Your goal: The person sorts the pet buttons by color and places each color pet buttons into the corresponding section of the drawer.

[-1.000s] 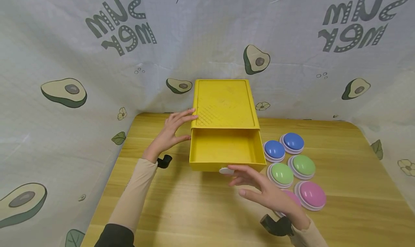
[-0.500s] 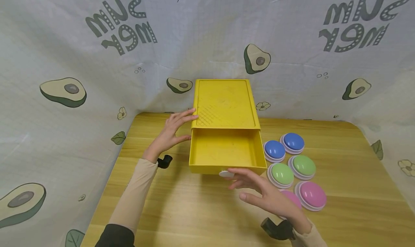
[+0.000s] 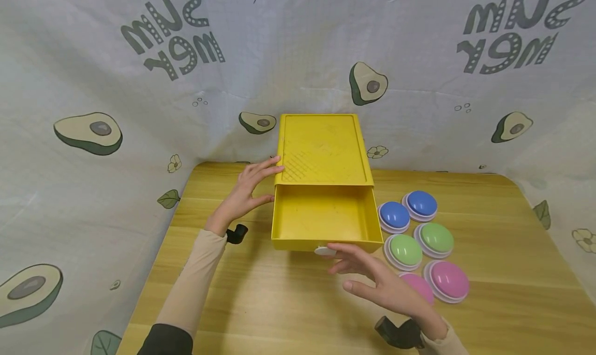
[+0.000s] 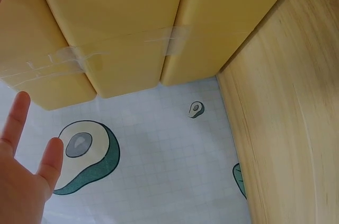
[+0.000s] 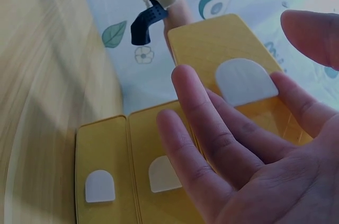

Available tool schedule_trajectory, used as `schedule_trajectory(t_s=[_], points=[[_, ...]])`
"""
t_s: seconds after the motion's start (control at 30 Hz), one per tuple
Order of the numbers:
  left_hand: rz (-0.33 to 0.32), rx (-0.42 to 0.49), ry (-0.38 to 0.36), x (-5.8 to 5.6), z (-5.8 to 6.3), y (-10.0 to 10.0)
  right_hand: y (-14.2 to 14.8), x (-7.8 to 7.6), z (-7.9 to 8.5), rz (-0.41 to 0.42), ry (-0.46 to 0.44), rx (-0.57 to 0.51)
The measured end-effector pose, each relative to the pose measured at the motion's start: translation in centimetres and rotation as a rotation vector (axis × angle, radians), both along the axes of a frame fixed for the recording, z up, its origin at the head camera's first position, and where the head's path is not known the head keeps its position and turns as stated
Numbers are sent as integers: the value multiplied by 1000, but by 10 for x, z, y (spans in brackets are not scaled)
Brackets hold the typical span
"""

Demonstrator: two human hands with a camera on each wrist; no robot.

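A yellow drawer cabinet (image 3: 323,148) stands on the table, its top drawer (image 3: 326,215) pulled out with nothing inside. Three stacked tiers, joined by clear tape, show in the left wrist view. My left hand (image 3: 241,195) rests its fingertips on the cabinet's left top edge, thumb against the side. My right hand (image 3: 379,277) is at the drawer front, its index finger touching the white pull tab (image 3: 324,251). In the right wrist view the fingers lie extended around the tab (image 5: 244,82), with the thumb apart from it.
Right of the cabinet sit paired round domed push lights or buttons: blue (image 3: 421,204), green (image 3: 435,238) and pink (image 3: 449,280). One pink dome (image 3: 418,286) is partly hidden by my right hand. A patterned curtain (image 3: 419,127) hangs behind the wooden table (image 3: 507,251).
The top drawer has slid slightly farther out toward me, and my right hand has moved with its tab. My left hand has stayed at the cabinet's side.
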State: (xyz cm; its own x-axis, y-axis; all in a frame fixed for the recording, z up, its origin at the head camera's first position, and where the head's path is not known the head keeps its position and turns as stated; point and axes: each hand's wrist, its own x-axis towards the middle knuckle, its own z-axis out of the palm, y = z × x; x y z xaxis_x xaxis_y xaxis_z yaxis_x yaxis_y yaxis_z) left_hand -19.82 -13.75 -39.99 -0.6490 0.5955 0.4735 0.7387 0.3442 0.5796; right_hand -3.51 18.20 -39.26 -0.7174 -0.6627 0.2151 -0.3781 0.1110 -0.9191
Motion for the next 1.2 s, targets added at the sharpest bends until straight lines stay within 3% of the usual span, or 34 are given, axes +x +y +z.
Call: schedule_trajectory(t_s=[0.73,0.87,1.03,1.2], points=[[-3,14,-35,2,0,0,9,10,5,-49,-28,37],[0,12,-38,3,0,0,20,13,10,-61,-5,-8],[1,15,-32,3,1,1,37,16,15,-72,40,-137],[1,16,-27,2,0,1,59,21,14,-164,66,-218]])
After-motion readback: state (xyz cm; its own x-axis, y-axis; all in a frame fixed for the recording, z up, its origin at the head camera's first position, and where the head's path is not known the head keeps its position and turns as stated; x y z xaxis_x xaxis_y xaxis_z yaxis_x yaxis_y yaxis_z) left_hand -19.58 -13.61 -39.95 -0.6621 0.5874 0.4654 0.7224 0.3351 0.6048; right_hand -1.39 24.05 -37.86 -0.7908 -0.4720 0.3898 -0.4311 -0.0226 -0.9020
